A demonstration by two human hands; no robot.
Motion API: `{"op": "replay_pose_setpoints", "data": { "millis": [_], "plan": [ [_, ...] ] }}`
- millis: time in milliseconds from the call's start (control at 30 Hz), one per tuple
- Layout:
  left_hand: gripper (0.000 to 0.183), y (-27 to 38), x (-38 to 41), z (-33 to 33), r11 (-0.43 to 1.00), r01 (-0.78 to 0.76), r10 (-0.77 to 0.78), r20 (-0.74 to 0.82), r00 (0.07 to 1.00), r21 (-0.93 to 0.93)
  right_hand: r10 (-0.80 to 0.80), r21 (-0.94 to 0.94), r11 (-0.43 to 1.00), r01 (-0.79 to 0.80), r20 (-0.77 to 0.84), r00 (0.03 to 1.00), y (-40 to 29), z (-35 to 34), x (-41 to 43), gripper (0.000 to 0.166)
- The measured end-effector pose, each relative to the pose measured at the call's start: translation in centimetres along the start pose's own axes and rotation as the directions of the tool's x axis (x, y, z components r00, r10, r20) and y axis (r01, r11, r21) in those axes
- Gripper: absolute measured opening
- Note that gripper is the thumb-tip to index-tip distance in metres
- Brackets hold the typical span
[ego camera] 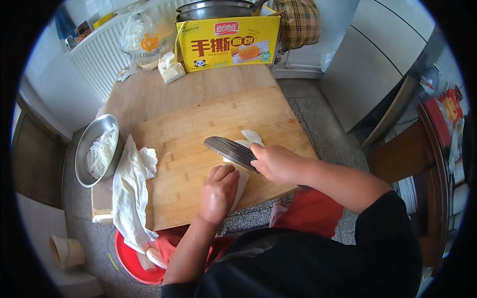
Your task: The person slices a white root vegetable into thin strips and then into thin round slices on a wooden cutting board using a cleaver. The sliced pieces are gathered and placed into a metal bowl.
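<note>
On a wooden cutting board (179,149), my right hand (277,164) grips a kitchen knife (231,152), its broad dark ribbed blade pointing to the left. My left hand (220,192), its fingers curled, presses on a white piece of vegetable, perhaps radish (240,186), close to the blade. Thin white slices (252,137) lie just beyond the knife, partly behind it. At the table's left edge a metal bowl (118,149) holds white shreds (102,152). Beside it a white cloth (130,193) hangs over the front edge.
A yellow cardboard box (227,61) with metal pans (216,11) stands at the table's far end, beside a plastic bag (143,41) and a small white pack (171,69). Below the front left edge is a red basin (125,257) with white pieces. A wooden chair (406,160) stands right.
</note>
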State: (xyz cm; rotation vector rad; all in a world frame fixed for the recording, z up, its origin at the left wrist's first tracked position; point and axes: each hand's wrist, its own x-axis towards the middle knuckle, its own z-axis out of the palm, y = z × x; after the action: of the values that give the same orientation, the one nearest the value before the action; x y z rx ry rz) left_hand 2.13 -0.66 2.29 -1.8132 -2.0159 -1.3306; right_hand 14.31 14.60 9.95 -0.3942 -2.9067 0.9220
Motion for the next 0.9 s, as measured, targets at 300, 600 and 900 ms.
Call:
{"op": "replay_pose_setpoints", "data": {
  "millis": [300,600,900],
  "plan": [
    [0.017,0.1,-0.2,0.2,1.000,0.006,-0.006,0.010,1.000,0.014,-0.013,-0.071,0.997,0.030,0.234,0.972,-1.4,-2.4,-0.5,0.018],
    [0.017,0.2,-0.1,0.2,1.000,-0.020,0.020,0.003,1.000,0.020,0.000,-0.005,1.000,0.001,0.219,0.976,1.0,0.6,1.2,0.020],
    [0.018,-0.1,-0.3,0.0,0.997,-0.039,0.039,0.006,0.999,0.062,-0.037,-0.020,0.999,0.041,0.171,0.985,-1.2,-2.1,0.1,0.018]
  ]
}}
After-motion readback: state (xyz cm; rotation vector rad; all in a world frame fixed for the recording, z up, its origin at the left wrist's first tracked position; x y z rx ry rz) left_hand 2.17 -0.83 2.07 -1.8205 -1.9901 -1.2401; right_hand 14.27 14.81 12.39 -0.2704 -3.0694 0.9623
